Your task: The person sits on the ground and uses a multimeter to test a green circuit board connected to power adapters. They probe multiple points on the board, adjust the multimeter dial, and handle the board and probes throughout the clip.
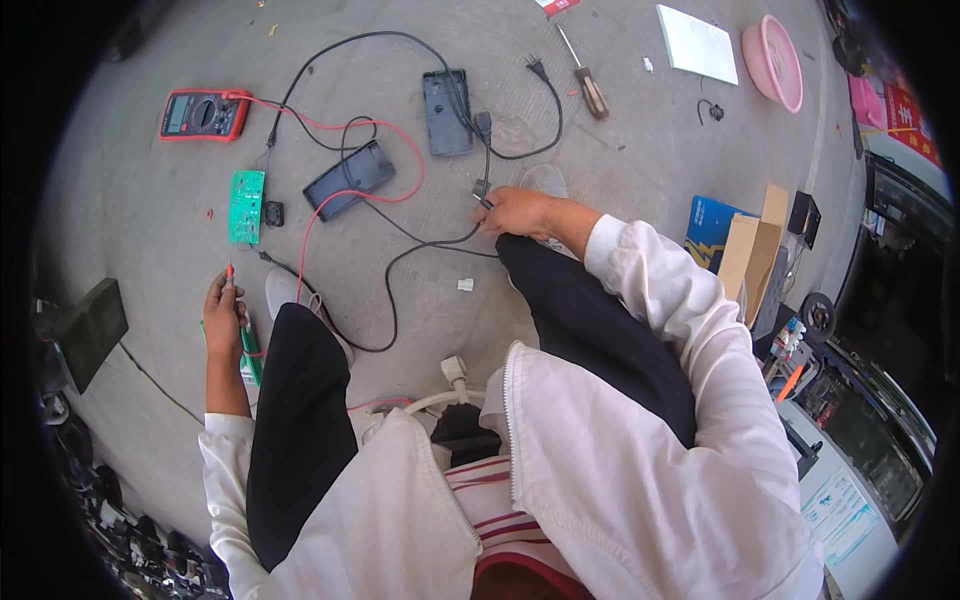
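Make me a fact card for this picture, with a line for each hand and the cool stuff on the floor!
Left hand: holds a red probe, pointing toward the green circuit board
Right hand: holds a dark cable end
Meter: red-edged, with a dial
Screwdriver: lying beyond the right hand
Basin: pink, at the picture's upper right

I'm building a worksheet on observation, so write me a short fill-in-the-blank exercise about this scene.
The circuit board ahead of the left hand is ____.
The cord end in the right hand is ____.
The basin is ____.
The screwdriver lies to the ____ of the multimeter.

Missing words: green; black; pink; right.
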`<control>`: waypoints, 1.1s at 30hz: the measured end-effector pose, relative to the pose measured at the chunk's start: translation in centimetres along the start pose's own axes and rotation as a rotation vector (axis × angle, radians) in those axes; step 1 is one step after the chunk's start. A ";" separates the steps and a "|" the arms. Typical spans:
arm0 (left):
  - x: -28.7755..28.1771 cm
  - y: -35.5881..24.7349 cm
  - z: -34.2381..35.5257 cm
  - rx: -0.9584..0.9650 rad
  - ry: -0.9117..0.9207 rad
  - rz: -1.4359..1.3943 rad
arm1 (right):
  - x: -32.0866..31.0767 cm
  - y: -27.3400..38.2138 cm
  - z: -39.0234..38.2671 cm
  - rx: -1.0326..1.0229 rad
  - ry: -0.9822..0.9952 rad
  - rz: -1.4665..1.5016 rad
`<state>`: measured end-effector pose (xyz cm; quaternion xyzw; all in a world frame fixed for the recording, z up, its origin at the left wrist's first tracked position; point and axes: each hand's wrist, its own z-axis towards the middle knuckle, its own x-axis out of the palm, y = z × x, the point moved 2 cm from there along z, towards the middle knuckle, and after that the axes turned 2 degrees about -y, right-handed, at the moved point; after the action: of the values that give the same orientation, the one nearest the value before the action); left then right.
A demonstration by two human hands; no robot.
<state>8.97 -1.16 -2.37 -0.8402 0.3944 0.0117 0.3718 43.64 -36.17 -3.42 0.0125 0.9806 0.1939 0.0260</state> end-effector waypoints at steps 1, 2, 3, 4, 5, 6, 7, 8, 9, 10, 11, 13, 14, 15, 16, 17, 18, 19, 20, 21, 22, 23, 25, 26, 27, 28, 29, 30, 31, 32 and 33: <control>-0.1 0.1 -0.1 0.001 -0.001 -0.003 | 0.8 1.1 0.1 0.063 0.042 -0.148; -0.2 0.2 -0.1 -0.005 -0.006 -0.008 | 1.7 2.0 0.0 0.127 0.084 -0.295; -0.3 0.3 -0.1 -0.011 -0.009 -0.013 | 2.1 2.7 -0.3 0.191 0.124 -0.441; -0.3 0.2 -0.1 -0.013 -0.007 -0.015 | 2.6 1.3 0.8 0.190 0.111 -0.471; -0.3 0.1 0.0 -0.014 -0.005 -0.015 | 3.2 -1.2 2.7 0.189 0.097 -0.501; -0.5 0.2 0.1 -0.019 -0.009 -0.015 | 3.6 -2.7 4.0 0.185 0.088 -0.536; -0.8 0.5 0.0 -0.026 -0.016 -0.017 | 3.4 -2.3 3.2 -0.040 -0.001 -0.608; -1.1 0.8 0.0 -0.018 -0.020 -0.015 | 2.5 -2.1 2.4 -0.105 -0.097 -0.415; -1.5 1.1 0.0 -0.012 -0.024 -0.013 | 1.3 -0.7 0.7 -0.167 -0.190 -0.221; -1.5 1.2 0.1 -0.002 -0.023 -0.010 | -0.2 0.2 -0.3 -0.100 -0.203 -0.012; -1.6 1.2 0.0 -0.007 -0.029 -0.008 | -1.9 0.5 -0.5 -0.034 -0.212 0.198; -1.5 1.1 0.2 -0.013 -0.024 -0.004 | -5.7 -0.4 -0.8 -0.106 -0.573 0.018; -1.4 1.1 0.3 -0.015 -0.014 -0.012 | -7.4 -1.9 0.2 -0.150 -0.695 -0.142; -1.4 1.1 0.1 -0.020 -0.010 -0.021 | -8.4 -3.3 1.3 -0.197 -0.808 -0.306; -1.4 1.2 0.1 -0.024 -0.012 -0.032 | -8.6 -3.5 1.6 -0.144 -0.819 -0.351; -1.5 1.1 0.1 -0.019 -0.013 -0.030 | -8.8 -3.7 2.0 -0.090 -0.830 -0.396; -1.6 1.2 0.0 -0.020 -0.014 -0.023 | -8.8 -3.8 2.3 -0.033 -0.835 -0.438; -1.7 1.3 0.0 -0.020 -0.015 -0.016 | -8.7 -3.7 2.8 -0.075 -0.796 -0.437; -1.8 1.3 0.0 -0.014 -0.011 -0.016 | -8.8 -3.5 3.3 -0.117 -0.757 -0.435; -1.8 1.3 0.1 -0.009 -0.002 -0.014 | -8.7 -3.8 3.8 -0.154 -0.718 -0.430; -1.8 1.3 0.1 -0.003 0.007 -0.011 | -8.8 -4.0 4.4 -0.181 -0.689 -0.457; -1.8 1.5 0.0 -0.015 0.002 -0.012 | -8.7 -4.2 5.0 -0.208 -0.661 -0.484; -2.0 1.7 -0.1 -0.037 -0.013 -0.019 | -8.6 -4.0 5.4 -0.263 -0.625 -0.530; -2.1 1.9 -0.1 -0.044 -0.017 -0.012 | -8.6 -4.0 5.5 -0.287 -0.620 -0.546; -2.1 2.0 -0.2 -0.047 -0.023 -0.006 | -8.5 -3.5 5.1 -0.313 -0.617 -0.563; -2.2 2.1 -0.2 -0.051 -0.028 0.000 | -8.2 -3.0 4.6 -0.370 -0.645 -0.540; -2.2 2.1 -0.2 -0.043 -0.024 0.003 | -7.8 -2.6 3.9 -0.427 -0.673 -0.517; -1.9 1.7 -0.3 -0.034 -0.015 0.005 | -7.4 -2.1 2.9 -0.479 -0.704 -0.494; -1.6 1.4 -0.4 -0.026 -0.008 0.007 | -7.2 -1.7 2.2 -0.491 -0.737 -0.492; -1.4 1.2 -0.4 -0.026 -0.009 0.007 | -6.9 -1.2 1.7 -0.503 -0.770 -0.491; -1.2 0.9 -0.3 -0.027 -0.010 0.010 | -6.5 -0.8 1.2 -0.514 -0.802 -0.487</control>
<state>7.41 -0.93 -2.31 -0.8431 0.3964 0.0231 0.3626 50.19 -36.74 -4.51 -0.1493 0.7890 0.3964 0.4451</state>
